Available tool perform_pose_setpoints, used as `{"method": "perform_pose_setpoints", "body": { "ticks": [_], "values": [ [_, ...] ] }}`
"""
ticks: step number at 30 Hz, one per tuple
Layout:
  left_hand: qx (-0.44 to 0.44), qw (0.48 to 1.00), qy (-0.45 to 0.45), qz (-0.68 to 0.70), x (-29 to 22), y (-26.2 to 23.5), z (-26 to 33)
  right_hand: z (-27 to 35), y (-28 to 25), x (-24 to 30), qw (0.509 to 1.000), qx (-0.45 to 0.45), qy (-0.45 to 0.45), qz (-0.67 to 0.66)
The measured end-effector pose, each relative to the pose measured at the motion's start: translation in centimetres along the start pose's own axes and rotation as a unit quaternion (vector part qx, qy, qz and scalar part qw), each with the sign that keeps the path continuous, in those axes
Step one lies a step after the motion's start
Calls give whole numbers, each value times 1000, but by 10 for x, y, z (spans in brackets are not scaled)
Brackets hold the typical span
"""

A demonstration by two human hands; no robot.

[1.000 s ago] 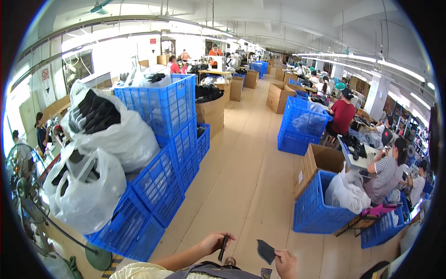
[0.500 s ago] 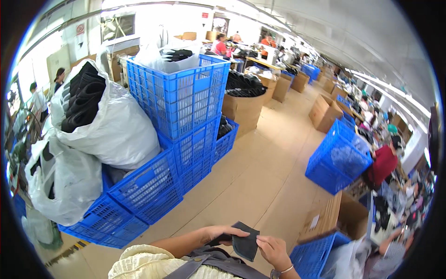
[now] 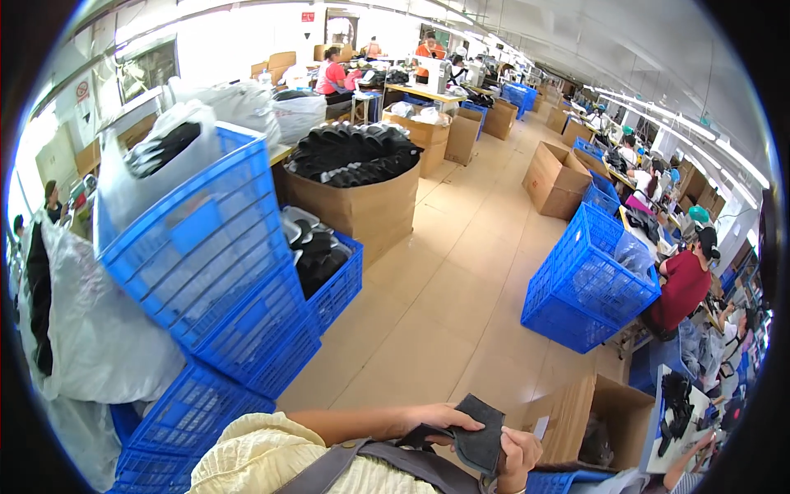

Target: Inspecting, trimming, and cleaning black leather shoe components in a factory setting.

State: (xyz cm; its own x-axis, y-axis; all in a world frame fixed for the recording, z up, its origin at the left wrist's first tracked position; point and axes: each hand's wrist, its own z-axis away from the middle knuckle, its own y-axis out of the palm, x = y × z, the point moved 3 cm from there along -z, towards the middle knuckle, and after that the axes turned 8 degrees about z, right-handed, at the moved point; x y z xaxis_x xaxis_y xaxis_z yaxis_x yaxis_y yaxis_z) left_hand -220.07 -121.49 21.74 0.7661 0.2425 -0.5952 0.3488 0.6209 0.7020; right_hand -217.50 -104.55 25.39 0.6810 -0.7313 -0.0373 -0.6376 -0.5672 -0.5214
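Low in front of my body, a flat dark-grey piece of material with straight edges (image 3: 479, 445) is spread between my hands. My left hand (image 3: 444, 418) grips it from the left, thumb lying on top. More dark material (image 3: 422, 434) shows beneath that hand; whether it is the same piece I cannot tell. My right hand (image 3: 518, 458) pinches the piece's right edge, with the fingers bent. What the piece is cut for does not show.
Stacked blue crates (image 3: 197, 239) and white bags (image 3: 107, 329) stand at my left, beside a carton of black parts (image 3: 354, 198). More blue crates (image 3: 576, 280) and an open carton (image 3: 609, 420) are at the right, near a person in red (image 3: 685, 284). A tiled aisle (image 3: 444, 280) runs between.
The view has moved forward along the aisle, so the left crates are closer. Both hands, still on the dark piece, sit further right in the picture.
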Motion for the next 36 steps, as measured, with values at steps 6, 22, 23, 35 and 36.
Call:
{"method": "perform_pose_setpoints", "body": {
  "ticks": [6, 22, 23, 35, 36],
  "values": [
    [-67, 997, 45, 2, -130, -46, -87, -21, 113, -165, 989, -45, 99, 101],
    [-232, 810, 323, -430, -439, -225, -239, -235, 451, -345, 927, 101, 280, -226],
    [-219, 810, 333, -431, -456, -244, -256, -246, 474, -361, 926, 87, 283, -235],
    [-134, 817, 300, -474, -703, -361, -359, -360, 667, -511, 793, 126, 502, -320],
    [-139, 815, 299, -476, -721, -377, -374, -365, 694, -528, 781, 139, 511, -331]
  ]
}}
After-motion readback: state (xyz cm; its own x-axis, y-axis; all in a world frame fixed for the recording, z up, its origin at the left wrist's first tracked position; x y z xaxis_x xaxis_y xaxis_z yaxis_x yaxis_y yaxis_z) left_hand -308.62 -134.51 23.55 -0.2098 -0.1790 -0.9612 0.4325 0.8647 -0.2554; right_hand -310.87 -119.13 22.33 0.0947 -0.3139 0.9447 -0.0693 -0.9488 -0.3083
